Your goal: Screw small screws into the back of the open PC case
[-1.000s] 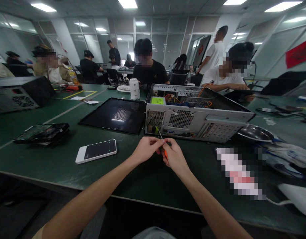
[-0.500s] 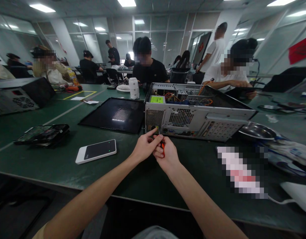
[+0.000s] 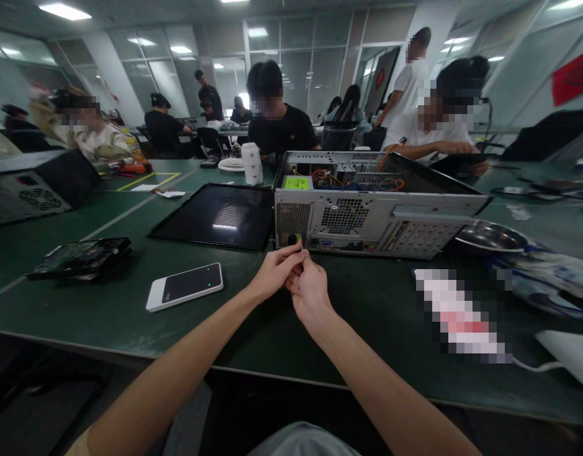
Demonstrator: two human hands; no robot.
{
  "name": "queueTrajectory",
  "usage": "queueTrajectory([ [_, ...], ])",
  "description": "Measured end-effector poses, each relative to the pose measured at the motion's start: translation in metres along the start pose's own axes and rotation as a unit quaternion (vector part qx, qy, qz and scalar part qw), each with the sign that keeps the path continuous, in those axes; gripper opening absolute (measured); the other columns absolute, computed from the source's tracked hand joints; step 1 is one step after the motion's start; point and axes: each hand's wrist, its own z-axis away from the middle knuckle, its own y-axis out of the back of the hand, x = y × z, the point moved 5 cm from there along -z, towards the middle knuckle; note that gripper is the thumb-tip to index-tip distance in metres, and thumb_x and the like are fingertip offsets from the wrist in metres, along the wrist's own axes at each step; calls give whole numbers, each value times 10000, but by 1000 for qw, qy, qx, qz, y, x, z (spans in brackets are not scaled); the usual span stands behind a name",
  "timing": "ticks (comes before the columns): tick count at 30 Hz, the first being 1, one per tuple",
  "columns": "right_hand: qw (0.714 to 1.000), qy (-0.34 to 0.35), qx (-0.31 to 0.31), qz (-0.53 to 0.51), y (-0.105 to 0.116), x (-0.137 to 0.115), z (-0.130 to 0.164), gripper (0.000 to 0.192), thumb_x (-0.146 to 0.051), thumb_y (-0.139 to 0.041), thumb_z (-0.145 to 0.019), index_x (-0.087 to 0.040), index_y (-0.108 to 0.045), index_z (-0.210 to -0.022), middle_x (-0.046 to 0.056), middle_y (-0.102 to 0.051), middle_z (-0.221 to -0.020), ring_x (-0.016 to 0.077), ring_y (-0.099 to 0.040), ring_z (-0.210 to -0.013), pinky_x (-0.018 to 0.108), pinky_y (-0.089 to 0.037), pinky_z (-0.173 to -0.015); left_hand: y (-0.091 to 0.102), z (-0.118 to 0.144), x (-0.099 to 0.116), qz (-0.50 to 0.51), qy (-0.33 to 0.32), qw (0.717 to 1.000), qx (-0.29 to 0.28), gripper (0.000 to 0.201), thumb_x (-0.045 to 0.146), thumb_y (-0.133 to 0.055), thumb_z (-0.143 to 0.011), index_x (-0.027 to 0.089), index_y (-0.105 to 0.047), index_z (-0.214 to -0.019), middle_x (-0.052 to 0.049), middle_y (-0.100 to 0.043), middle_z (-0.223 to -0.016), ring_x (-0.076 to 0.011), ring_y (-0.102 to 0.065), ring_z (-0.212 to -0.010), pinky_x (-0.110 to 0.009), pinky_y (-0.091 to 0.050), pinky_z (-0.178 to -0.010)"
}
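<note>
An open grey computer case (image 3: 367, 218) lies on its side on the green table (image 3: 130, 278), rear panel toward me, with wires and a green-labelled part inside. My left hand (image 3: 275, 273) and my right hand (image 3: 309, 288) meet just below the case's lower left rear corner, by a small black and yellow connector (image 3: 294, 239). Both are closed around a small screwdriver, which is almost fully hidden inside them; its orange handle does not show now. My left fingertips pinch near the tip at the case.
The black side panel (image 3: 219, 215) lies left of the case. A white-edged phone (image 3: 184, 286) and a black circuit board (image 3: 80, 256) are nearer left. A metal bowl (image 3: 490, 235) and bagged items sit right. Another case (image 3: 35, 187) stands far left. Several people sit across the table.
Both hands have moved forward and up to the case's rear corner. The orange screwdriver handle, visible earlier, is now covered by my right hand.
</note>
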Motion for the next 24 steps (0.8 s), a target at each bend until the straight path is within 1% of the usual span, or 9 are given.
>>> queueTrajectory([
  [3,1000,5,7,10,0,0,-1,371,-187,-474,-1060,-166,-515,-692,-86,-449,-452,39,-392,-330,129,-215,-308,-1,1,0,9,19,1000,-15,480,290,-660,-905,169,-662,-1369,22,-659,-622,-94,-544,-507,-204,-445,-508],
  [6,1000,3,1,15,0,-1,-1,378,-213,-472,-1064,-174,-494,-690,-92,-433,-453,32,-352,-317,123,-196,-299,-1,1,2,-3,15,1000,-21,497,321,-675,-897,172,-660,-1371,21,-663,-623,-105,-556,-503,-214,-444,-498],
  [8,1000,-7,-14,25,1,-1,1,386,-227,-466,-1066,-177,-476,-683,-98,-413,-457,23,-297,-303,120,-169,-291,1,1,4,-34,-14,999,-6,498,330,-685,-887,155,-672,-1354,1,-693,-656,-122,-599,-554,-225,-470,-538],
  [10,998,-20,-36,42,5,-1,5,400,-236,-458,-1068,-179,-457,-673,-103,-389,-460,14,-243,-296,117,-142,-286,4,2,8,-92,-61,994,19,467,335,-670,-892,141,-698,-1316,-26,-727,-700,-137,-633,-608,-240,-492,-593],
  [13,994,-48,-69,72,15,-3,14,382,-247,-427,-1080,-171,-486,-711,-93,-411,-482,13,-246,-306,109,-154,-292,12,3,13,-218,-127,965,78,361,327,-612,-908,152,-769,-1182,-40,-738,-713,-146,-633,-619,-261,-489,-639],
  [16,991,-72,-69,95,27,-8,18,358,-252,-378,-1097,-158,-535,-789,-88,-422,-490,17,-258,-314,101,-171,-296,16,4,13,-316,-138,931,121,306,312,-589,-897,166,-805,-1058,-34,-720,-669,-155,-605,-594,-278,-462,-635],
  [18,989,-82,-63,102,32,-11,16,357,-255,-367,-1102,-157,-531,-801,-92,-408,-487,14,-241,-311,98,-161,-292,15,3,11,-323,-116,932,114,282,296,-595,-880,169,-811,-1010,-49,-752,-732,-163,-630,-633,-278,-464,-647],
  [20,988,-95,-61,102,33,-13,13,349,-246,-372,-1101,-163,-510,-792,-95,-402,-493,11,-235,-310,95,-153,-288,11,2,8,-294,-92,948,83,268,304,-592,-879,169,-812,-950,-61,-779,-812,-161,-651,-654,-267,-465,-637],
  [24,987,-113,-61,96,28,-11,7,357,-226,-380,-1099,-170,-470,-758,-93,-404,-506,1,-235,-309,87,-147,-286,1,3,2,-258,-69,964,23,353,409,-557,-918,154,-792,-854,-49,-747,-720,-152,-629,-592,-252,-435,-570],
])
